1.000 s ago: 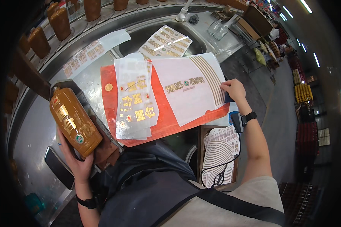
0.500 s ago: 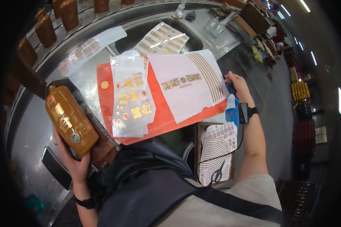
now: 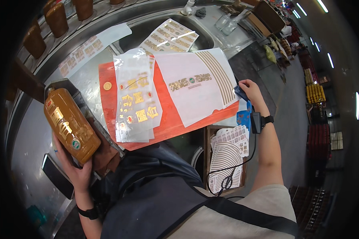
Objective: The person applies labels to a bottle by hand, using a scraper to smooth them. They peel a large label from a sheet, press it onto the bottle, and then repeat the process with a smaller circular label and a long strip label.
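Your left hand (image 3: 73, 169) is wrapped around the lower end of a brown bottle (image 3: 70, 126), fingers curled up its side, and you hold it tilted with its gold-lettered face up, just off the left edge of the red mat (image 3: 169, 123). Your right hand (image 3: 250, 91) sits at the mat's right edge, fingers pressed together on a small dark blue piece (image 3: 240, 92) right beside the corner of the white label sheet (image 3: 197, 85) with gold stripes; you can't quite tell from this head view whether the fingers also catch the sheet itself. On the mat's left half lies a stack of clear sheets (image 3: 135, 97) carrying gold stickers. Beyond the mat, more sticker sheets (image 3: 169, 35) rest in the steel sink (image 3: 137, 28), and another strip (image 3: 87, 47) lies along the counter's edge. More brown bottles (image 3: 58, 18) line the rail at the top left. Below your right forearm, a wooden box (image 3: 206, 159) holds striped and printed labels. A dark phone (image 3: 56, 176) lies on the steel counter under your left wrist.
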The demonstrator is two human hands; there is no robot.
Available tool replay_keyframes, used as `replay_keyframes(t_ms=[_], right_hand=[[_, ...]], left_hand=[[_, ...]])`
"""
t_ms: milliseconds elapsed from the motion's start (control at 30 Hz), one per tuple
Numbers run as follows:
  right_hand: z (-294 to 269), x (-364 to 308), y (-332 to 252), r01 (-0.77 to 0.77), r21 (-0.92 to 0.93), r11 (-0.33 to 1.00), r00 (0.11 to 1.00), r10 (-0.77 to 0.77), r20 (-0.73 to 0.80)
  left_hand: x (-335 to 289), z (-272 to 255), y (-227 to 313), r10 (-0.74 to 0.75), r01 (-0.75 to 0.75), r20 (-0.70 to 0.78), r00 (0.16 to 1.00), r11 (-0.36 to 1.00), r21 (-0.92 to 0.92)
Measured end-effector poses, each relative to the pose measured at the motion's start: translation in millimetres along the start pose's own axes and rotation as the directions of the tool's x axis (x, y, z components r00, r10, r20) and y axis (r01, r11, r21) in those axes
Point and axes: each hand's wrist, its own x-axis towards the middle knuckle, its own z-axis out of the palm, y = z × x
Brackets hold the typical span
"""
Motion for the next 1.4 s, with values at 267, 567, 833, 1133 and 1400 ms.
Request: replay_keyframes(t_ms=[267, 567, 833, 1133, 1400], right_hand=[[6, 12, -17, -0.200, 0.402, 0.893, 0.975, 0.140, 0.174], [2, 23, -62, -0.436, 0.324, 0.840, 0.883, 0.330, 0.335], [11, 22, -120, -0.381, 0.576, 0.723, 0.871, 0.073, 0.486], [55, -78, -312, 0.172, 0.432, 0.885, 0.345, -0.465, 0.815], [76, -167, -388, 0.696, 0.502, 0.514, -0.096, -0.626, 0.774]], left_hand=[[1, 1, 1, 0.001, -0.001, 0.002, 1.000, 1.000, -0.021], [3, 3, 1, 0.012, -0.011, 0.004, 1.000, 0.999, -0.031], [-2, -5, 0, 0.007, -0.004, 0.011, 1.000, 0.978, -0.207], [56, -56, 111, 0.292, -0.276, 0.353, 0.889, 0.956, -0.096], [35, -17, 116, 0.205, 0.487, 0.727, 0.655, 0.622, -0.613]])
